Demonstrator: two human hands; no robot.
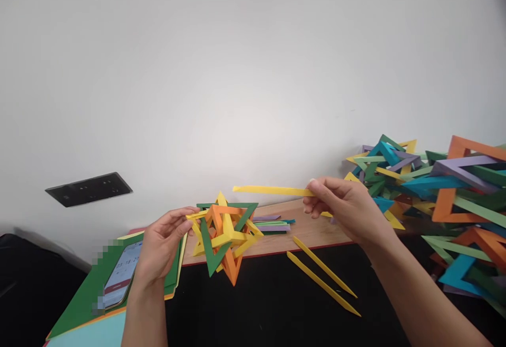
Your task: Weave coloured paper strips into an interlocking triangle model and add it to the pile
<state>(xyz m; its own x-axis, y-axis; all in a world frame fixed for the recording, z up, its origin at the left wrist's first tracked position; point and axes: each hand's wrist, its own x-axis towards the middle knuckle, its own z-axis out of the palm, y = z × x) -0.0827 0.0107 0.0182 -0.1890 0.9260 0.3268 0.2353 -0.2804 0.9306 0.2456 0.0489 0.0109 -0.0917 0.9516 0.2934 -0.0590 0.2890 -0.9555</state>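
Paper star (227, 231): green, orange, yellow. Held strip (272, 191): plain yellow. Loose strips (324, 283): yellow. Socket panel (89, 189): black.

Paper-strewn desk (312, 231)
Around two yellow strips (324, 284): coloured strips (272, 228) behind-left, stacked sheets (79, 302) farther left, paper stars (446, 183) right.

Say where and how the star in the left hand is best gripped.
Probably by its left yellow point, pinched from the left between thumb and fingers, as the left hand does. The star is an open frame of slim interlocking bars; pinching that outer point leaves its right side free for the right hand, which holds a yellow strip.
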